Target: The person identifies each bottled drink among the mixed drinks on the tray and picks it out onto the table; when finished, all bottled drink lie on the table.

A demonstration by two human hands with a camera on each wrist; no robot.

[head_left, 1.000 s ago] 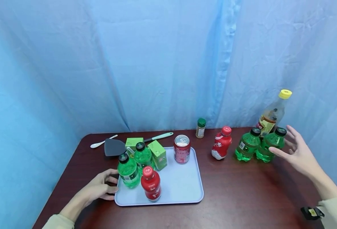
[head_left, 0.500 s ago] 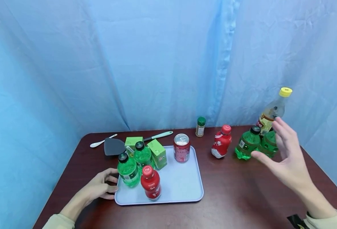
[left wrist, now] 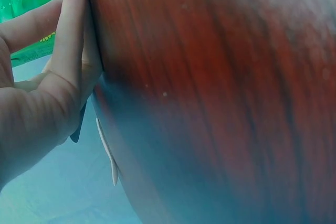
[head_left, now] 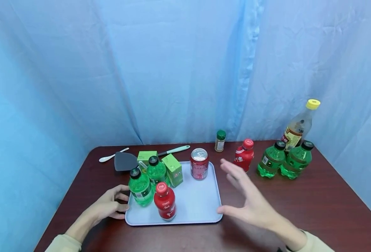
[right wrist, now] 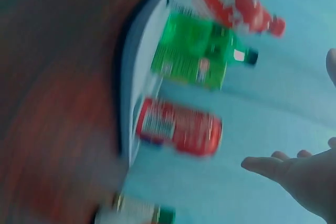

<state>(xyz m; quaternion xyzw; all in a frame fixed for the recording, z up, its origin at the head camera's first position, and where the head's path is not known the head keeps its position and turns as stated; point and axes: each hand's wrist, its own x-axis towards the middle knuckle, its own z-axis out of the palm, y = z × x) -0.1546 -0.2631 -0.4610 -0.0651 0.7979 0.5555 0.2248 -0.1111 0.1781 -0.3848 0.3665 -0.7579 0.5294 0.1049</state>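
Note:
My left hand (head_left: 108,204) rests at the left edge of the pale tray (head_left: 199,206). In the left wrist view its fingers (left wrist: 71,35) lie against the tray's rim. On the tray stand two green drink bottles (head_left: 142,199), a red bottle (head_left: 165,206), a red can (head_left: 199,171) and a green carton (head_left: 174,171). Another green carton (head_left: 147,154) shows behind them. My right hand (head_left: 251,204) hovers by the tray's right edge, fingers spread, holding nothing. Behind it, another red bottle (head_left: 244,154) is partly hidden. The right wrist view is blurred.
At the right stand two more green bottles (head_left: 296,164) and a tall yellow-capped bottle (head_left: 300,122). A green-capped spice jar (head_left: 219,143) is at the back. A spatula (head_left: 124,161) and a white spoon (head_left: 105,159) lie at the back left. A blue curtain (head_left: 185,70) hangs behind the table.
My right hand has moved left from beside the right-hand green bottles to the tray's right edge. The left hand and the things on the tray have stayed in place.

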